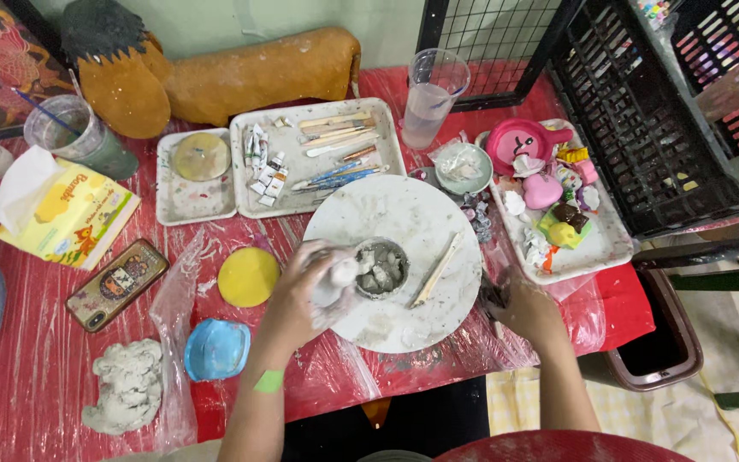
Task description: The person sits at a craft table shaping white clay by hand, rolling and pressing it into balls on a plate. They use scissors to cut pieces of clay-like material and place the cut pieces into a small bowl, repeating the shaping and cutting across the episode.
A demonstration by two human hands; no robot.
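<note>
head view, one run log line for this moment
left hand on clay pot | right hand at table edge | wooden stick on round board

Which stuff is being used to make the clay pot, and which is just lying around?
In use: left hand, clay pot, round white board, wooden stick, right hand.

Lying about: phone, tissue box, yellow disc, blue lid, plastic cup.
</note>
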